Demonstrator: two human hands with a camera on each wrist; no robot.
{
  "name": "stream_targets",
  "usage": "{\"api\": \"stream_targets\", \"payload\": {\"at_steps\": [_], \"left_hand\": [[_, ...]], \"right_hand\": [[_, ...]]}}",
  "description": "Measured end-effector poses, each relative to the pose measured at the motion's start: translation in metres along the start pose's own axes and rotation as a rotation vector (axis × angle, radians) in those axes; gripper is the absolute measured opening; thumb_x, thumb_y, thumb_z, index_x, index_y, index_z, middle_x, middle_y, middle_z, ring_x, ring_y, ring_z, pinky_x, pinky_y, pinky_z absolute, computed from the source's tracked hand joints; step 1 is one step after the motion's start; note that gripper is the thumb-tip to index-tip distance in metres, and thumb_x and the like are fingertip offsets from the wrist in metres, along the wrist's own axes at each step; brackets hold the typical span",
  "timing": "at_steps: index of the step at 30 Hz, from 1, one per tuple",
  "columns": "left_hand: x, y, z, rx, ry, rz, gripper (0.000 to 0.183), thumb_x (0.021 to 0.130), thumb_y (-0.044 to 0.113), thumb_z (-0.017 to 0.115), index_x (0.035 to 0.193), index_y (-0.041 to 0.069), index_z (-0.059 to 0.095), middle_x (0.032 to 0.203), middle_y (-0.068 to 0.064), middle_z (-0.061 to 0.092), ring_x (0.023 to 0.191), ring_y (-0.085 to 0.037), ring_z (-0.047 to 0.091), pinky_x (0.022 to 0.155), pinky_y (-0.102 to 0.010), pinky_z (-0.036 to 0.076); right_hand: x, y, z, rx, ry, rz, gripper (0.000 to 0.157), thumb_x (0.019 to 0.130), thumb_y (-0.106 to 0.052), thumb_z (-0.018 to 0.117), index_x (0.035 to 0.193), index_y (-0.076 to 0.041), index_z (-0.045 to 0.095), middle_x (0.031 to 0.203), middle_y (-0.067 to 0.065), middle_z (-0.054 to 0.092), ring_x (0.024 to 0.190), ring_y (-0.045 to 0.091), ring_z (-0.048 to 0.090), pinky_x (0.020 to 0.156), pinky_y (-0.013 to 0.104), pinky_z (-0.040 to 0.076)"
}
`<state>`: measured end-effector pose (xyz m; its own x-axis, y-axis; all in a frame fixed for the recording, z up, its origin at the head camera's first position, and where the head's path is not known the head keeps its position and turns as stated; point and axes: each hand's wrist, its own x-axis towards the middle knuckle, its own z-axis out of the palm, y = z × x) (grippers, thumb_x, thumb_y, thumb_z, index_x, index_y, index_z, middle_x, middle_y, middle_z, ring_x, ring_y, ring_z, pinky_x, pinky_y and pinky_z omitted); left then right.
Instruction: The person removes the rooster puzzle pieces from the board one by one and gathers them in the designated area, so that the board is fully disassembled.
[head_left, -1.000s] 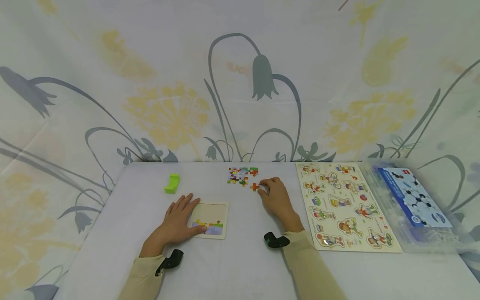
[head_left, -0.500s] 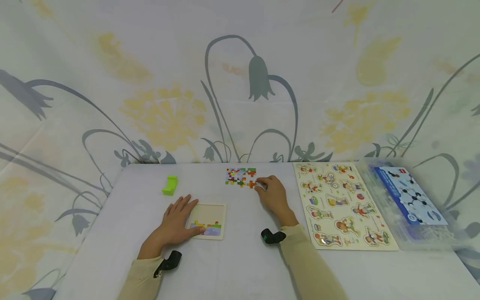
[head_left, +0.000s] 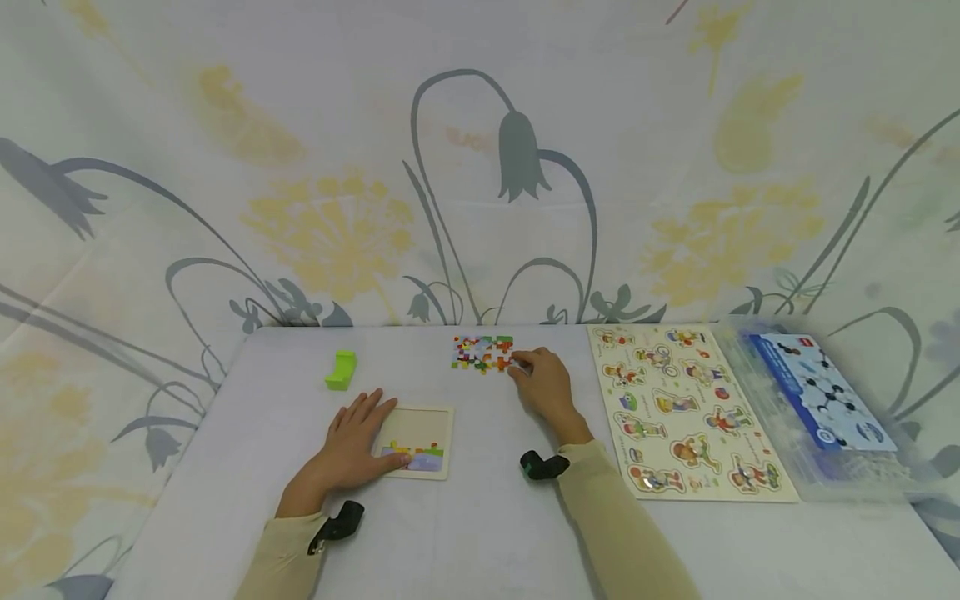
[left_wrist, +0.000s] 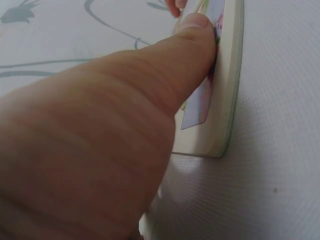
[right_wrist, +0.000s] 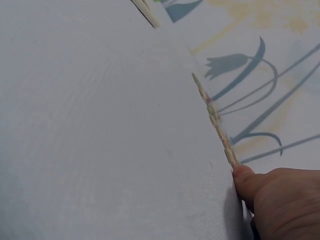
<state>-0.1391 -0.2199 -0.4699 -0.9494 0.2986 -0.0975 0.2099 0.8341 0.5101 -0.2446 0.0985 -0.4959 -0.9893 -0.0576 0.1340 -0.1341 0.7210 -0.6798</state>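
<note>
My left hand (head_left: 352,446) lies with fingers spread across the left side of a small wooden puzzle tray (head_left: 450,442). Its thumb rests on the lilac pieces filling the tray's lower part, and the left wrist view shows that thumb (left_wrist: 195,45) close up. Farther back, a cluster of colourful jigsaw pieces (head_left: 476,353) lies on the table. At the cluster's right end my right hand (head_left: 547,387) pinches a jigsaw piece between curled finger and thumb; the fingers mostly hide it. In the right wrist view the thumb (right_wrist: 247,182) meets the row of piece edges (right_wrist: 215,120).
A bright green block (head_left: 342,370) stands back left. To the right lies a large wooden board (head_left: 693,417) with pictured figures. Beside it is a clear plastic case (head_left: 870,475) with a blue-and-white sheet (head_left: 825,392). A patterned cloth (head_left: 480,167) hangs behind the table.
My right hand has slid slightly back and left, bringing the orange piece that lay apart up against the cluster. The left hand stays on the tray. The head view shifted slightly.
</note>
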Motion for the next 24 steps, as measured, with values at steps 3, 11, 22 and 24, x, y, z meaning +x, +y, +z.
{"api": "stream_targets", "payload": {"at_steps": [3,11,22,24], "left_hand": [[-0.0001,0.0004,0.0006,-0.001,-0.007,0.003,0.09,0.087,0.045,0.078,0.156,0.003,0.038,0.166,-0.026,0.023,0.155,-0.051,0.013,0.121,-0.071,0.008],[0.0001,0.0009,-0.001,0.003,-0.009,0.008,0.091,0.087,0.046,0.077,0.156,0.002,0.037,0.166,-0.026,0.024,0.155,-0.051,0.013,0.12,-0.072,0.008],[0.0004,-0.0008,-0.0006,0.004,-0.009,0.01,0.091,0.087,0.046,0.078,0.156,0.002,0.037,0.166,-0.027,0.024,0.154,-0.052,0.013,0.12,-0.073,0.008],[0.0008,-0.0013,0.0001,0.008,-0.008,0.01,0.091,0.087,0.046,0.078,0.156,0.002,0.037,0.166,-0.027,0.024,0.154,-0.052,0.013,0.12,-0.073,0.008]], "right_hand": [[-0.0013,0.0006,-0.0007,-0.004,0.009,-0.001,0.031,0.095,-0.021,0.072,0.123,-0.007,0.074,0.107,0.012,0.07,0.099,0.029,0.063,0.088,0.045,0.051],[0.0004,0.0004,-0.0002,-0.006,0.046,-0.017,0.028,0.095,-0.02,0.072,0.121,-0.007,0.075,0.102,0.01,0.071,0.093,0.027,0.062,0.083,0.042,0.05],[0.0029,-0.0018,0.0022,-0.013,0.039,-0.011,0.029,0.096,-0.021,0.072,0.121,-0.007,0.075,0.1,0.009,0.07,0.091,0.026,0.061,0.08,0.039,0.048],[0.0024,-0.0015,0.0025,-0.016,0.043,-0.019,0.029,0.096,-0.021,0.072,0.121,-0.007,0.075,0.099,0.009,0.07,0.09,0.026,0.06,0.079,0.039,0.048]]}}
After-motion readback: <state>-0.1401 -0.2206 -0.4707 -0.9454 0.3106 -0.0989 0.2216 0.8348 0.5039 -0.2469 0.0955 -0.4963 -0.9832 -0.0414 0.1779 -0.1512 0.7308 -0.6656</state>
